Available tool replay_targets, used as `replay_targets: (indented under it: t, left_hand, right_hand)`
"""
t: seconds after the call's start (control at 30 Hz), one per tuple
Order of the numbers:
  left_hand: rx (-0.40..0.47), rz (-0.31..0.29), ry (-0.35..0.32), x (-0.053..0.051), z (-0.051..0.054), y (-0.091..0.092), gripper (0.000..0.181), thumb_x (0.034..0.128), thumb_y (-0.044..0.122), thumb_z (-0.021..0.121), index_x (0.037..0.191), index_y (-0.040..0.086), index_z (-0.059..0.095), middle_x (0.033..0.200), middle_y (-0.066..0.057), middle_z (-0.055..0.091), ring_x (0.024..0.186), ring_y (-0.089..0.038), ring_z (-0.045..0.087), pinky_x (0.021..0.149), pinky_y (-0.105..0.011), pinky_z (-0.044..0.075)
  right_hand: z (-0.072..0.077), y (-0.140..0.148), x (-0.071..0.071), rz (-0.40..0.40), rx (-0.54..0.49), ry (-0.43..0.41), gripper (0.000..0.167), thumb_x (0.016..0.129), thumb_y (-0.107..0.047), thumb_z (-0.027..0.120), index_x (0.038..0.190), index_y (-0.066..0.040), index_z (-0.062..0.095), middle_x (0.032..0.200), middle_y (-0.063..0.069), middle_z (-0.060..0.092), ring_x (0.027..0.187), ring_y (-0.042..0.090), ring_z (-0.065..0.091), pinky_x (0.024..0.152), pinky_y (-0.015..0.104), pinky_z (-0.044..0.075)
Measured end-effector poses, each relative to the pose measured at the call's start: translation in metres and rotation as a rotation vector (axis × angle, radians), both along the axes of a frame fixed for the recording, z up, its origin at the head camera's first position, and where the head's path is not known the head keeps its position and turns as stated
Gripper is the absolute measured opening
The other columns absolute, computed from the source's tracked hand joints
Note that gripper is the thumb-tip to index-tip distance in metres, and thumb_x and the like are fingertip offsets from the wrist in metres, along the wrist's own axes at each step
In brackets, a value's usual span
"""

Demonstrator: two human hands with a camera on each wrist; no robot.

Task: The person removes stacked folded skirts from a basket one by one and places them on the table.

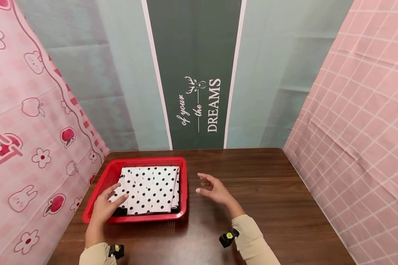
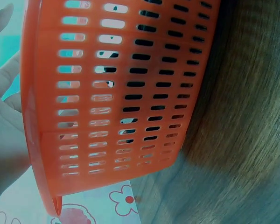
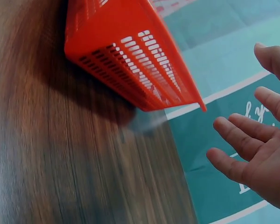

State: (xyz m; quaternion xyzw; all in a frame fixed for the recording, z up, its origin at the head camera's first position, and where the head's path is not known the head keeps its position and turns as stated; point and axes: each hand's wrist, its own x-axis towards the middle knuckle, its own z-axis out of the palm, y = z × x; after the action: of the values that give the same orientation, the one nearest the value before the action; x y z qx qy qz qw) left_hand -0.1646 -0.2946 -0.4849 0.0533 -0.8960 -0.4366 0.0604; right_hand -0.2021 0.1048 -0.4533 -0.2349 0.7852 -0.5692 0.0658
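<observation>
A folded white cloth with black polka dots (image 1: 149,189) lies inside a red plastic basket (image 1: 136,219) on the left of the table. Something black (image 1: 120,212) shows beneath its near edge. My left hand (image 1: 104,206) reaches over the basket's near-left rim, fingers spread beside the cloth; whether they touch it I cannot tell. In the left wrist view, the slotted basket wall (image 2: 116,93) hides part of that hand. To the right of the basket, my right hand (image 1: 215,190) hovers with fingers apart and holds nothing. The right wrist view shows its loosely spread fingers (image 3: 242,137).
The brown wooden table (image 1: 252,184) extends to the right of the basket. A grey-green curtain with lettering (image 1: 199,73) hangs behind it. Pink patterned cloth (image 1: 36,147) borders the left, and pink checked cloth (image 1: 361,147) the right. Both wrists carry small black cameras (image 1: 227,238).
</observation>
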Motion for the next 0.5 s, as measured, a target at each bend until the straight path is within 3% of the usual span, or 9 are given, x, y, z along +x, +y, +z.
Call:
replay_targets:
  t: [0.27, 0.5]
  left_hand:
    - [0.020, 0.016, -0.083, -0.006, 0.002, -0.010, 0.073, 0.0838, 0.041, 0.067, 0.139, 0.003, 0.039, 0.140, -0.028, 0.034, 0.126, -0.044, 0.033, 0.097, -0.057, 0.032]
    - [0.020, 0.012, -0.108, -0.008, 0.003, -0.016, 0.072, 0.0848, 0.040, 0.066, 0.140, 0.004, 0.038, 0.140, -0.029, 0.033, 0.125, -0.044, 0.033, 0.095, -0.056, 0.035]
  right_hand:
    - [0.007, -0.019, -0.002, 0.021, 0.029, 0.030, 0.055, 0.084, -0.008, 0.069, 0.132, 0.004, 0.046, 0.126, 0.023, 0.050, 0.107, 0.038, 0.053, 0.087, 0.045, 0.046]
    - [0.009, -0.035, -0.003, 0.099, -0.044, -0.046, 0.055, 0.084, -0.006, 0.067, 0.132, 0.007, 0.044, 0.127, 0.026, 0.048, 0.111, 0.048, 0.046, 0.092, 0.052, 0.040]
